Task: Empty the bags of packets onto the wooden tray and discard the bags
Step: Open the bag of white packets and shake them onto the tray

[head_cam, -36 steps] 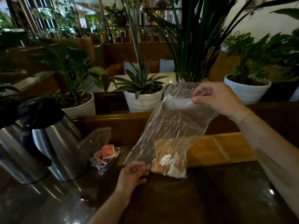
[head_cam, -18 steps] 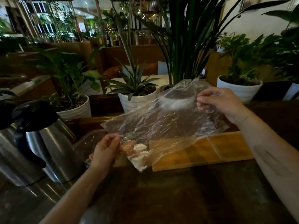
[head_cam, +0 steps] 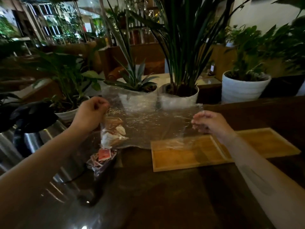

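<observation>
A clear plastic bag (head_cam: 148, 123) is stretched sideways in the air between both hands. My left hand (head_cam: 90, 114) grips its closed end, raised at the left; brown and white packets (head_cam: 113, 131) bunch up there inside the bag. My right hand (head_cam: 209, 122) holds the bag's other end, lower, just above the left part of the wooden tray (head_cam: 186, 158). The two-compartment tray lies on the dark table with no packets visible in it. A second small bag of red packets (head_cam: 103, 157) lies on the table below my left hand.
A steel kettle with a black lid (head_cam: 31, 129) stands at the left on the dark glossy table (head_cam: 165, 195). White plant pots (head_cam: 244, 87) line the wooden ledge behind the tray, close behind the bag.
My left hand lifted the bag's packet end up and to the left. My right hand dropped lower toward the tray, so the bag now lies nearly level.
</observation>
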`<action>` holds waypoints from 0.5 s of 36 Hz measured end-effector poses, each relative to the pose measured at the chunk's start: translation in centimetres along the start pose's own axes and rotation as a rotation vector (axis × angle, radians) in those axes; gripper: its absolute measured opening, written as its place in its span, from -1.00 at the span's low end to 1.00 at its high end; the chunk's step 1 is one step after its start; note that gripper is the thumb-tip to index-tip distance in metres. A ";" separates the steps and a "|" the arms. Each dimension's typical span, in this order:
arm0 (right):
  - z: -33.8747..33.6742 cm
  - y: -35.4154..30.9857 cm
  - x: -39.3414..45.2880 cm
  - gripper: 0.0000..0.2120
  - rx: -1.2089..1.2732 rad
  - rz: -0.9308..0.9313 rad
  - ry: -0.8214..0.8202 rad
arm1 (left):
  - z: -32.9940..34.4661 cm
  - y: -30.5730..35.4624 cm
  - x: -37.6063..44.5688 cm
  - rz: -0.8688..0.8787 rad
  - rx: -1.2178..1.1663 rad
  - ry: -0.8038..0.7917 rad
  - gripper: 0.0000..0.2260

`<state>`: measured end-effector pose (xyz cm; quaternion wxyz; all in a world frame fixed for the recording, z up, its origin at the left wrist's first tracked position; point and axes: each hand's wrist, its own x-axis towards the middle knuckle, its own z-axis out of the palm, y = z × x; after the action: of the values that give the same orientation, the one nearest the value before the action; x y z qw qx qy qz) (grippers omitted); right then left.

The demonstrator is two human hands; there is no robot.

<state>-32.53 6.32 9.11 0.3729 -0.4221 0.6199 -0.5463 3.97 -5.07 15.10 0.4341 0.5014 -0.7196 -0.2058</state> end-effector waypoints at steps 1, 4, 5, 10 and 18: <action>0.1 0.3 0.2 -0.91 -0.008 0.030 -0.010 | -0.1 0.4 0.2 0.008 0.021 0.005 -0.92; 0.4 0.9 0.5 -0.94 0.013 0.085 -0.039 | -0.3 1.9 0.9 0.032 0.078 -0.023 -0.94; 0.4 1.0 0.6 -0.91 0.025 0.088 -0.040 | -0.4 2.4 1.1 0.046 0.102 -0.042 -0.94; 0.8 1.8 0.8 -0.90 0.040 0.078 -0.009 | -1.0 5.0 2.5 0.072 0.210 -0.113 -0.94; 0.5 2.9 0.9 -0.91 0.057 0.122 0.001 | -0.7 8.2 4.3 0.115 0.348 -0.224 -0.87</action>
<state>-32.71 5.40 6.13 0.4169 -0.3725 0.6289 -0.5403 -0.40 -5.49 23.28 0.2691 0.5007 -0.8156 -0.1078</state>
